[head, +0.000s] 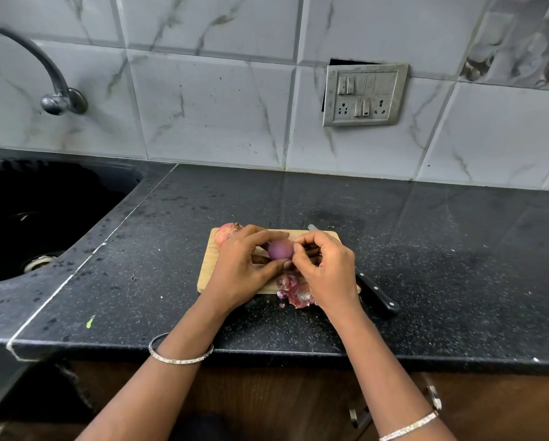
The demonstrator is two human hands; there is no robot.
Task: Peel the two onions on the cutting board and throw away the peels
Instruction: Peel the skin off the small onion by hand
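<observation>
A small purple onion (281, 249), smooth and nearly bare of its dry skin, is held just above the middle of a wooden cutting board (209, 265). The left hand (244, 265) cups it from the left, fingers curled over the top and thumb underneath. The right hand (327, 268) meets it from the right, its thumb and fingertips bunched into a pinch against the onion's side; whether a shred of skin lies between them is too small to tell. A second onion (227, 232), with its papery pink skin on and root tuft showing, sits at the board's far left corner, partly behind the left hand. A loose heap of peels (294, 291) lies at the board's near edge, spilling onto the black speckled countertop (457, 249). A knife (378, 294) with a black handle lies along the board's right side, mostly hidden by the right hand. A dark sink (28, 218) is sunk into the counter well to the board's left. Judging from this, the first onion is almost done. To finish it well, the left hand should turn the onion slowly while the right hand picks at any dry remnant near the ends, pulling downward along the curve so the skin comes away whole rather than in crumbs, and dropping each piece onto the one heap for easy gathering later.
</observation>
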